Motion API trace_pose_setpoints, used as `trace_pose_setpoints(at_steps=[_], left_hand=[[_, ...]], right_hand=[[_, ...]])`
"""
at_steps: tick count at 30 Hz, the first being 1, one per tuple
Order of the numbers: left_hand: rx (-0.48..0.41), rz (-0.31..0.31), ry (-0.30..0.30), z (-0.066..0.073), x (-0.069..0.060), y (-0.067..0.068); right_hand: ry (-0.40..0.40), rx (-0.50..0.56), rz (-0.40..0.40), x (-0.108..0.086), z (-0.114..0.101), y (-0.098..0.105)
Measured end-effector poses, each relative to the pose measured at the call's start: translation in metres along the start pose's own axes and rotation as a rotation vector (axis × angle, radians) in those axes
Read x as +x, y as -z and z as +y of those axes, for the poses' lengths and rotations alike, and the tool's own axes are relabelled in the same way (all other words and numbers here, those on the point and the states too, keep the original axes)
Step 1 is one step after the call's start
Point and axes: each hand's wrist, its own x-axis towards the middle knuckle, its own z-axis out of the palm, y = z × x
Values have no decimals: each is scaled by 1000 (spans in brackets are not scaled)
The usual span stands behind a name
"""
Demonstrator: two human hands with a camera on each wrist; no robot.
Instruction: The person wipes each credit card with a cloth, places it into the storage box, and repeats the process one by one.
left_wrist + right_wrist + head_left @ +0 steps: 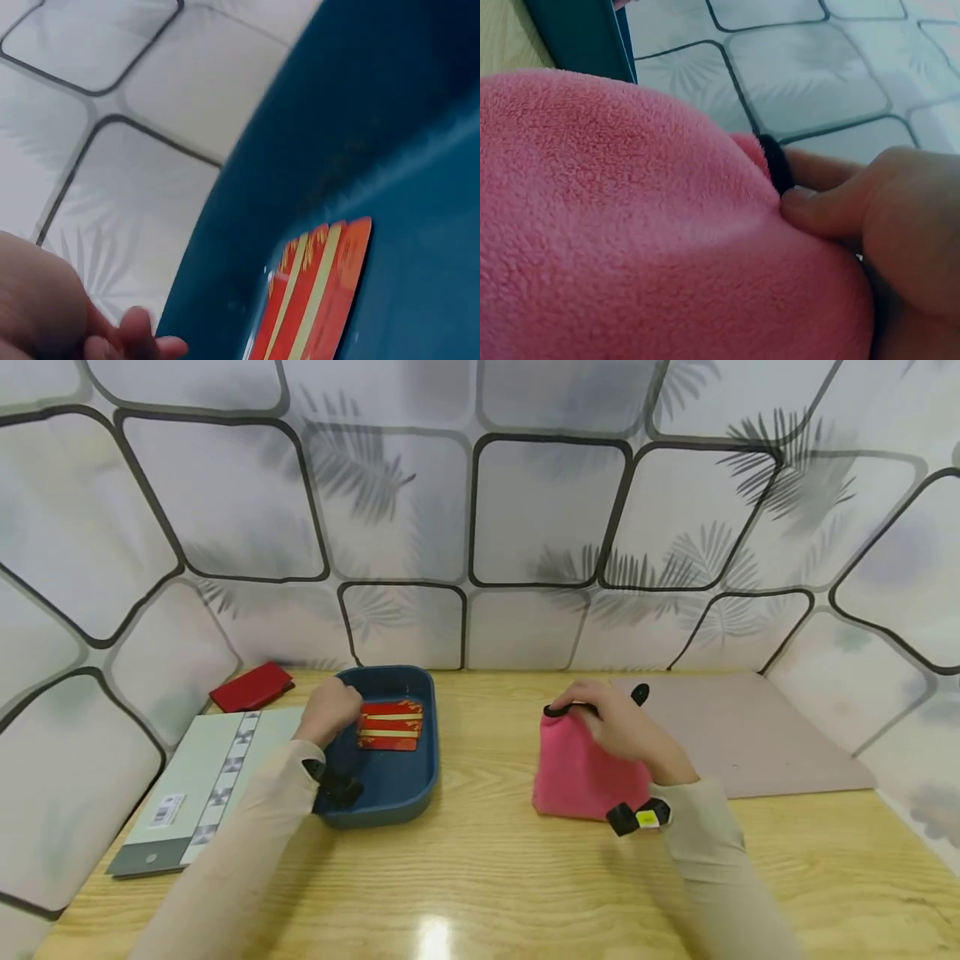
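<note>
A pink fleecy pouch (581, 772) with a black edge stands on the table right of centre. My right hand (618, 727) pinches its upper edge; the right wrist view shows the thumb and a finger on the pink fabric (630, 202) beside the black trim (776, 161). Farther left is a dark blue tray (431, 768) holding several red cards or envelopes (390, 743) with gold bands. Over the tray's left rim hovers my left hand (330, 710), fingers loosely bent. Nothing shows between its fingertips (136, 330), and part of that hand is cut off below.
Left of the tray lies a pale green folder (198, 768) with a patterned strip and barcode label. Behind it sits a red wallet-like item (252, 687). A beige mat (750, 735) covers the right rear of the wooden table (480, 877). Patterned fabric walls (547, 518) enclose the back and sides.
</note>
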Motion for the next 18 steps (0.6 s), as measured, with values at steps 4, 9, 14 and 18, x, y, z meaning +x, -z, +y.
trace_pose_setpoints(at_steps=[4,9,14,18], left_hand=[[-85,13,-5,9,-8,2],[-220,68,-35,30,-20,4],[-386,113,-96,42,-26,3],[-523,112,-99,44,-27,2]], right_hand=[[-33,103,-70,13,16,-5],[-98,85,-154,30,37,-16],[-147,64,-178,44,66,-36],[-184,77,-168,50,86,-58]])
